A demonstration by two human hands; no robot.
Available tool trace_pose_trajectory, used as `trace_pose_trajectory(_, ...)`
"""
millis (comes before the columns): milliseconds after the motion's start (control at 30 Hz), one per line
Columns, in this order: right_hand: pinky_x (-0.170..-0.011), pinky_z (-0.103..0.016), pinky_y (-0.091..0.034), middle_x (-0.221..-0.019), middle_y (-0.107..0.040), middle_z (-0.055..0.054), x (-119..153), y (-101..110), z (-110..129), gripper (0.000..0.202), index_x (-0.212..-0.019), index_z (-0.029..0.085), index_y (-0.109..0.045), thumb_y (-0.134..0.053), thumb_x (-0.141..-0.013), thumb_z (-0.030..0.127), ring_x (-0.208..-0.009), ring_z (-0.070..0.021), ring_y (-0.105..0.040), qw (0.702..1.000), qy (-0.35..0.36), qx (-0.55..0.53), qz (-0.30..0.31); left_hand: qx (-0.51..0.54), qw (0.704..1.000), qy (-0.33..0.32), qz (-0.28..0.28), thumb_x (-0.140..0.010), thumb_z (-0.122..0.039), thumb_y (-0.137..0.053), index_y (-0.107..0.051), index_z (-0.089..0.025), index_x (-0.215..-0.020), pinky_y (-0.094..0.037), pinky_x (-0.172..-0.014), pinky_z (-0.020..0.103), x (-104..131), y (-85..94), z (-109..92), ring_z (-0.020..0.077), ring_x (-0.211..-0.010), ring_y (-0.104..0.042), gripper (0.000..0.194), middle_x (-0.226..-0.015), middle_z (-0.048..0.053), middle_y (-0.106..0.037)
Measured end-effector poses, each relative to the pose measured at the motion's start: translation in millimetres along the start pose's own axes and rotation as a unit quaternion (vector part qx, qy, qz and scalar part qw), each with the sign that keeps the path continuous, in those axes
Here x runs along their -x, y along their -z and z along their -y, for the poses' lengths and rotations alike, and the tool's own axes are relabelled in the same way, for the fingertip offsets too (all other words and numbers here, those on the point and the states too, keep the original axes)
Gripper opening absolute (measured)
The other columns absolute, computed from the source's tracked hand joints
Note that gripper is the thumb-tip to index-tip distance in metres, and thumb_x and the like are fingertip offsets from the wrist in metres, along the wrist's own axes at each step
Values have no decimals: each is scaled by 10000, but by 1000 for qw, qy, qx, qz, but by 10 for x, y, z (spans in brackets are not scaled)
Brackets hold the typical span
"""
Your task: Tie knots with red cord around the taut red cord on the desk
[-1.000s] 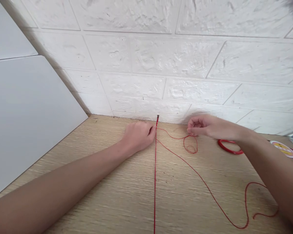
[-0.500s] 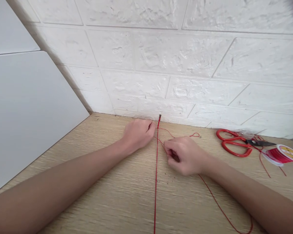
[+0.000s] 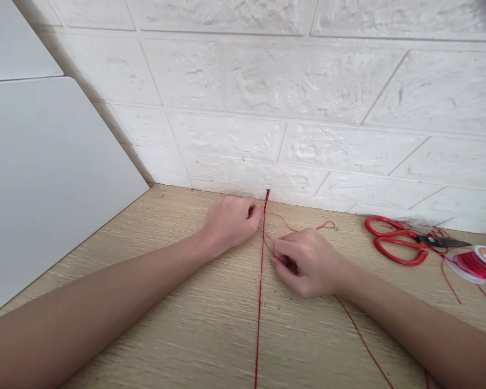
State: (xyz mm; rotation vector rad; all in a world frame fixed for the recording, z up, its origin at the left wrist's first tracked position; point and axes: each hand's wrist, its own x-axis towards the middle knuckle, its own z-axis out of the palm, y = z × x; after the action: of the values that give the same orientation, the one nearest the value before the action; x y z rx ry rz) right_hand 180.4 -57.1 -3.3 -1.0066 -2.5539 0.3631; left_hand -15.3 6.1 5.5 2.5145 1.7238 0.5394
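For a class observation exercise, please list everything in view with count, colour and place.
taut cord: one, red, from the wall's foot toward the viewer
loose thread: count unclear, red, around the right hand
peg: one, dark, at the wall's foot
scissors: one pair, red handles, dark blades, right
spool: one, white with red thread, far right
clear plastic: count unclear, behind scissors
panelling: count unclear, white, left
wall: one, white, behind
tabletop: one, light wood-coloured, below
left hand, right hand: bare, centre

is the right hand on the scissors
No, the right hand pinches red thread, and the scissors lie apart from it, near the spool.
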Motion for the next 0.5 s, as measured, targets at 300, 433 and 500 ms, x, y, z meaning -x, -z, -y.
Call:
trace_pose_trajectory(300, -554, -291, -201, -592, -520, 23, -5, -34, -24, 185, -682, 198, -432, -527, -840, 189, -536, -106, -372, 999, -41, 29, 3, 66, 998, -21, 11, -798, -270, -563, -656, -233, -851, -337, -563, 308, 1, 9, -6, 179, -607, -578, 113, -697, -4, -688)
trace_pose_trajectory(433, -559, -298, -192, -612, -567, 2, -24, -54, -32, 213, -723, 196, -466, -482, -927, 254, -542, -117, -415, 997, -54, 48, 3, 93, 995, -22, 23, -746, -217, -559, -661, -230, -903, -345, -558, 304, -12, 17, 11, 185, -613, -577, 188, -669, -6, -665)
trace_pose_trajectory(500, -559, -299, -186, -629, -584, -3, -31, -55, -25, 210, -744, 195, -477, -472, -943, 263, -545, -119, -428, 997, -58, 55, 4, 111, 993, -34, 35, -727, -193, -550, -662, -226, -872, -349, -557, 299, -19, 23, 18, 179, -612, -572, 187, -656, -11, -656)
